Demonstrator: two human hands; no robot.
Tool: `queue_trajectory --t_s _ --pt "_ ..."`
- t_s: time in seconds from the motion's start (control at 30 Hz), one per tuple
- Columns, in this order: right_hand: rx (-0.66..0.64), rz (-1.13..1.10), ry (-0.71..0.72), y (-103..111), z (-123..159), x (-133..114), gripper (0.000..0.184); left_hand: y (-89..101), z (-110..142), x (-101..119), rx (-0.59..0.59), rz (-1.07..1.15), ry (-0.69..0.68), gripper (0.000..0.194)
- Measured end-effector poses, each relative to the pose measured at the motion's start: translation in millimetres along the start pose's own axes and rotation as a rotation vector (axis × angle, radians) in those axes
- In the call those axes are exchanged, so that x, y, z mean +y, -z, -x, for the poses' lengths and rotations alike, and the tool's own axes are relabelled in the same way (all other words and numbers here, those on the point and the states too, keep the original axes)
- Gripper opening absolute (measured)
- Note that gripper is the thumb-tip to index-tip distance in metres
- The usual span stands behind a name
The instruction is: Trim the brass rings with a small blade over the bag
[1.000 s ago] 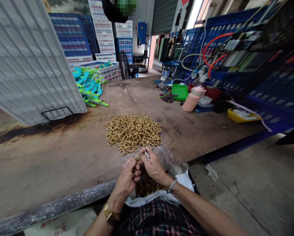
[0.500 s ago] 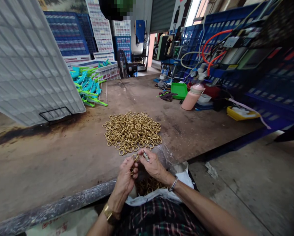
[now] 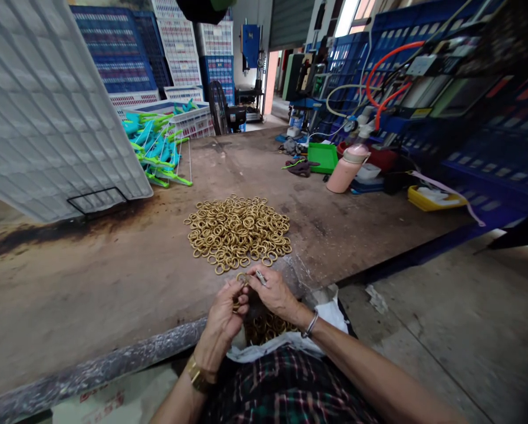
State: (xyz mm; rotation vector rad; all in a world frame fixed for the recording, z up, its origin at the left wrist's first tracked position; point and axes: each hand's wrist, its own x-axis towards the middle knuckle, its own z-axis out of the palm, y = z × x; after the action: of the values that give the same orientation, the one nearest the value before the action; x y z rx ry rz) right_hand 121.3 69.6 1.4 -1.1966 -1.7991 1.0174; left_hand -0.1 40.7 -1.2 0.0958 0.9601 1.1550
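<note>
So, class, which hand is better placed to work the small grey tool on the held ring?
Probably the right hand: it holds the small grey tool, close to the ring, which the left hand pinches.

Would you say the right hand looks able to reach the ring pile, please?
Probably yes: the ring pile lies just beyond the right hand with nothing between, though a metallic object occupies its grip.

One heap of rings (image 3: 237, 229), too many to count, lies on one counter (image 3: 126, 265); one bag (image 3: 335, 318) holds more, likewise uncountable. There is one tool (image 3: 260, 277), one bottle (image 3: 345, 171), one fan (image 3: 218, 107), one green tray (image 3: 323, 158), one yellow tray (image 3: 436, 203) and one watch (image 3: 198, 376). The stacked crates (image 3: 178, 53) are several, their exact number partly hidden.
</note>
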Motion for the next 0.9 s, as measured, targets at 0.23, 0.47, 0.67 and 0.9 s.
queue_trajectory --t_s 0.23,0.47,0.67,0.9 --pt "0.025 0.051 -0.057 -2 -3 3 0.022 -5.1 4 7 0.102 0.141 0.118 0.014" --pt "-0.105 0.442 0.143 -3 4 17 0.017 -6.3 2 11 0.118 0.177 0.135 0.016" --pt "-0.165 0.613 0.136 -7 9 15 0.023 -4.2 1 11 0.1 0.194 0.142 0.016" --pt "-0.158 0.657 0.082 -5 7 12 0.03 -2.8 1 10 0.081 0.191 0.138 0.013"
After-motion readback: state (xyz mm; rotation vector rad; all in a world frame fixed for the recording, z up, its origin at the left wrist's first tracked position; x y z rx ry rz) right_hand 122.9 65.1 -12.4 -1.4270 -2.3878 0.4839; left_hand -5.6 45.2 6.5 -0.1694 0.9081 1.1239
